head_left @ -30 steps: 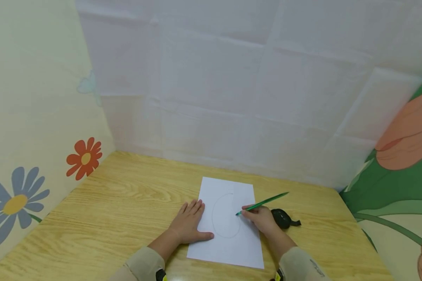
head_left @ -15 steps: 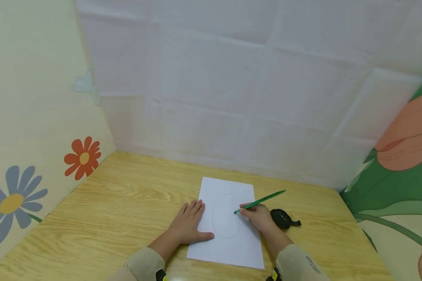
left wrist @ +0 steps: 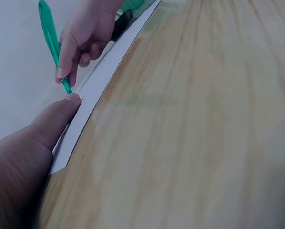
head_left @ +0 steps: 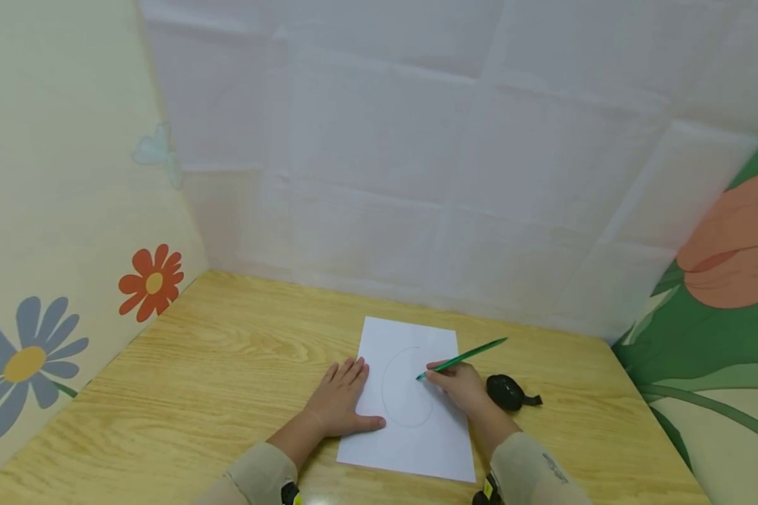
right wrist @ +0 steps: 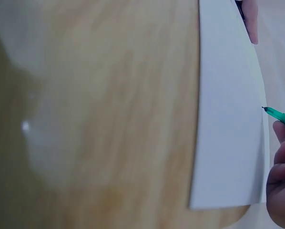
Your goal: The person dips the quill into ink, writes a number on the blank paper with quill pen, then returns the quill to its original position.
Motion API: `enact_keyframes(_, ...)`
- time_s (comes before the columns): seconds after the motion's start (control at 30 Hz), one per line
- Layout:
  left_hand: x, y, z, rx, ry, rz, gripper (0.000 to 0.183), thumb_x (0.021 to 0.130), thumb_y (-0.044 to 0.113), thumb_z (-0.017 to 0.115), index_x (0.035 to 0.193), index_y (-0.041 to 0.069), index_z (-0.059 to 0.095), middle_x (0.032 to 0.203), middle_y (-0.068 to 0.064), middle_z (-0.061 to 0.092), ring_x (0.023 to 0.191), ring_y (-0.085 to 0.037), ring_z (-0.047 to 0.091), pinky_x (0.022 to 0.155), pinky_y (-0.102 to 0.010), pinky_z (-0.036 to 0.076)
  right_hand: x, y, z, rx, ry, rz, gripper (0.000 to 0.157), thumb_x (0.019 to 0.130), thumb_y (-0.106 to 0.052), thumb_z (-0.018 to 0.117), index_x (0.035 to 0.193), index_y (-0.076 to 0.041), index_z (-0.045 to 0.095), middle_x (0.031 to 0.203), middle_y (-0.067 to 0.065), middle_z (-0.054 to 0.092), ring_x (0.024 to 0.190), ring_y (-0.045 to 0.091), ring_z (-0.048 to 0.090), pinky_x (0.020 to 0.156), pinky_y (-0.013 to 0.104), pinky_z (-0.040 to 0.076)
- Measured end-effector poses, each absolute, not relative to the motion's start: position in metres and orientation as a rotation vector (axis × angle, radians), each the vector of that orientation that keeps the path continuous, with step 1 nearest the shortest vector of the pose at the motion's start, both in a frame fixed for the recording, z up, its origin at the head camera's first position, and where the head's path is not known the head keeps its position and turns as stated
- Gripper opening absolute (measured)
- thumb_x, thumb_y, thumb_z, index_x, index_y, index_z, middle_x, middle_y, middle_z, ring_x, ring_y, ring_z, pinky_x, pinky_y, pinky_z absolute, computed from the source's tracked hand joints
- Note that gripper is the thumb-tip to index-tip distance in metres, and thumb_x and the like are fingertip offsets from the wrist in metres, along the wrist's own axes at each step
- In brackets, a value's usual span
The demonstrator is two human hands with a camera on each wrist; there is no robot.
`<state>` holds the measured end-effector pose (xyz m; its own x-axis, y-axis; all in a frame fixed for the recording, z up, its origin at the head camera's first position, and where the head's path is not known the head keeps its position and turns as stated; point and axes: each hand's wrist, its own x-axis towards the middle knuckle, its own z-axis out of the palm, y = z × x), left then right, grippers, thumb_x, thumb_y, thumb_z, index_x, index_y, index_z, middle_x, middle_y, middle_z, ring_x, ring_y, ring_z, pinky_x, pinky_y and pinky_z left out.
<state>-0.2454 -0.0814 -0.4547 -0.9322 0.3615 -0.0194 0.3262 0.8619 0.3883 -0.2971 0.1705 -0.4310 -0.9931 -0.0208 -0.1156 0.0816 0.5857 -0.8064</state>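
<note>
One sheet [head_left: 410,449] — left hand [head_left: 340,408] spread flat across its edge, likely to steady it; right hand [head_left: 466,389] pinching a pen [head_left: 474,353], probably for drawing control.

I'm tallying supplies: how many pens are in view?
1: the green pen, held in the right hand over the white paper. No other pen shows in any view.
</note>
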Motion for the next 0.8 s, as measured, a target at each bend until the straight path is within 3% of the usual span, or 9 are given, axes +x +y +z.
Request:
enact_keyframes(0.5,-0.247,-0.082,-0.435,0.53,2.927,0.642,0.108,0.08,0.074,0.059,0.153,0.001,0.028,0.163,-0.015,0.023,0.152,-0.032,0.016,0.123,-0.054,0.012,-0.304,0.16,-0.404,0.019,2.678,-1.375,0.023,0.087,-0.021,0.074,0.103,-0.006,0.075,0.099,0.008,0.075,0.079,0.011,0.062,0.069,0.025,0.053)
enact_keyframes(0.8,-0.248,-0.082,-0.444,0.534,2.938,0.606,0.109,0.079,0.077,0.057,0.153,0.001,0.028,0.162,-0.015,0.023,0.152,-0.032,0.016,0.123,-0.053,0.012,-0.307,0.158,-0.415,-0.02,2.676,-1.387,0.021,0.087,-0.021,0.073,0.103,-0.007,0.075,0.094,0.005,0.074,0.074,0.012,0.059,0.066,0.024,0.05)
